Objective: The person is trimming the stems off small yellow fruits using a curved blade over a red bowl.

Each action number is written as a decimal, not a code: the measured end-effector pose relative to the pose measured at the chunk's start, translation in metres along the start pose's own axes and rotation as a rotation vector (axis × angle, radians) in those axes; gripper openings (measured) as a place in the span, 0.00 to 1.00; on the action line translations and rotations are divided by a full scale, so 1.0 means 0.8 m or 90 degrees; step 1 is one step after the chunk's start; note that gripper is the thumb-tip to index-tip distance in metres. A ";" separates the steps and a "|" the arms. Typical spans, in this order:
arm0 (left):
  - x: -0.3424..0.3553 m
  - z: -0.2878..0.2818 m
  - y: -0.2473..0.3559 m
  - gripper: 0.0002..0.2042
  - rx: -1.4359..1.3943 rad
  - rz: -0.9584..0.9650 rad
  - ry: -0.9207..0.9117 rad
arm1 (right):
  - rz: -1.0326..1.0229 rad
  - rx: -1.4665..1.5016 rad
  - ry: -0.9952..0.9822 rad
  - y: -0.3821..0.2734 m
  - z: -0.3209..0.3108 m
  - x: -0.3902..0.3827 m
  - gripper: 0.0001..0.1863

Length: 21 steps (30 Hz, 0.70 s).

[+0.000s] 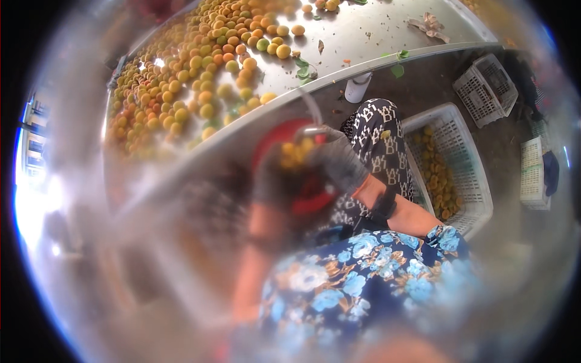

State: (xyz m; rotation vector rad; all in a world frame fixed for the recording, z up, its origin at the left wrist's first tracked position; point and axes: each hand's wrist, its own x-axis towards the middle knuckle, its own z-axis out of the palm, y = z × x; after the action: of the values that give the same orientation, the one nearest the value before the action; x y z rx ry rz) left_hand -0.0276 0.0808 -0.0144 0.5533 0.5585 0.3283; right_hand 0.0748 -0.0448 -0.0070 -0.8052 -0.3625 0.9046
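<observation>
Grey gloves cover both my hands, held close together over a red basin (pixel 278 134) at my lap. My left hand (pixel 268 179), badly blurred, is closed around yellow-orange apricots (pixel 296 152). From the right, my right hand (pixel 344 162) meets them, its fingers curled on a thin shiny metal tool (pixel 313 129) whose exact kind is blurred. Beyond the hands, a pile of whole apricots (pixel 209 85), green-yellow to orange, covers the left part of a metal table (pixel 357 36).
To my right stands a white plastic crate (pixel 478 181) with apricot pieces (pixel 437 175) inside. Farther right are another crate (pixel 486 91) and a pale crate (pixel 532 172). A white container (pixel 357 89) sits under the table edge. Leaves (pixel 304 69) and a crumpled glove-like thing (pixel 431 27) lie on the table.
</observation>
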 end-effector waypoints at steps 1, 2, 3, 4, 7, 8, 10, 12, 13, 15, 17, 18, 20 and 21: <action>-0.001 -0.002 0.002 0.17 0.013 0.000 -0.035 | 0.047 0.032 0.029 -0.001 0.001 -0.001 0.18; -0.003 -0.005 0.006 0.19 0.027 0.001 -0.071 | 0.078 0.068 0.049 -0.003 0.001 -0.002 0.18; -0.003 -0.009 0.012 0.20 0.041 0.003 -0.106 | 0.109 0.105 0.068 -0.008 0.002 -0.004 0.18; -0.004 -0.013 0.018 0.21 0.055 0.008 -0.141 | 0.085 0.112 0.056 -0.013 0.002 -0.006 0.18; -0.003 -0.030 0.027 0.24 0.200 0.094 -0.215 | 0.063 0.078 -0.017 -0.042 -0.004 -0.011 0.18; -0.003 -0.034 0.025 0.23 0.315 0.157 -0.220 | -0.017 -0.035 -0.084 -0.044 0.003 -0.012 0.19; -0.004 -0.043 0.016 0.24 0.539 0.281 -0.231 | -0.154 -0.305 -0.117 -0.041 0.017 -0.017 0.20; -0.004 -0.049 0.007 0.25 0.682 0.362 -0.235 | -0.194 -0.578 -0.204 -0.043 0.027 -0.026 0.23; -0.005 -0.049 0.003 0.25 0.715 0.379 -0.235 | -0.122 -0.593 -0.175 -0.043 0.033 -0.027 0.23; -0.009 -0.046 0.001 0.24 0.634 0.315 -0.226 | -0.141 -0.500 -0.137 -0.047 0.040 -0.023 0.21; -0.016 -0.038 0.003 0.22 0.373 0.146 -0.200 | -0.169 -0.337 -0.044 -0.056 0.042 -0.014 0.19; -0.020 -0.031 0.004 0.22 0.153 0.011 -0.177 | -0.180 -0.221 -0.073 -0.064 0.039 -0.011 0.16; -0.026 -0.012 0.000 0.21 -0.057 -0.111 -0.142 | -0.112 -0.058 -0.028 -0.083 0.029 -0.010 0.11; -0.028 -0.001 -0.003 0.21 -0.046 -0.097 -0.133 | -0.155 0.038 -0.014 -0.079 0.033 -0.004 0.07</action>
State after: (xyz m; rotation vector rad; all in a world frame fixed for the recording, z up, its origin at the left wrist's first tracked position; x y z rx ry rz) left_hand -0.0458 0.0695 -0.0074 0.4661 0.3821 0.1435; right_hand 0.0924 -0.0579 0.0584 -0.6802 -0.4414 0.6935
